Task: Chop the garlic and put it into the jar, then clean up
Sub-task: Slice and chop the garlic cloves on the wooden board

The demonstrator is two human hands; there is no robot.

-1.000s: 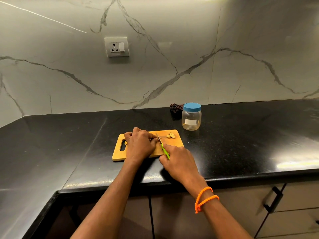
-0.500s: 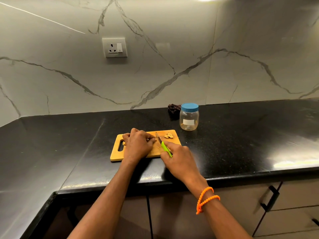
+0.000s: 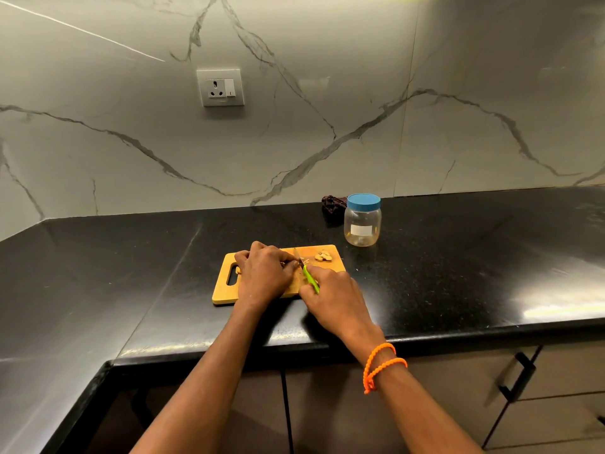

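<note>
Two hands [image 3: 304, 283] (one knife [image 3: 307, 275]), one jar [image 3: 362, 221]

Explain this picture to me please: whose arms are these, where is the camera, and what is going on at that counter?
There is no machine here. A person wears a camera on the head, looking down at their own two arms. On the black counter lies a wooden cutting board. The right hand holds a small knife with a green handle, blade down on the board. The left hand is curled over garlic being cut, which it mostly hides. A few cut garlic pieces lie at the board's far right corner. Behind the board stands a clear jar, its blue lid on, with a dark bundle beside it.
</note>
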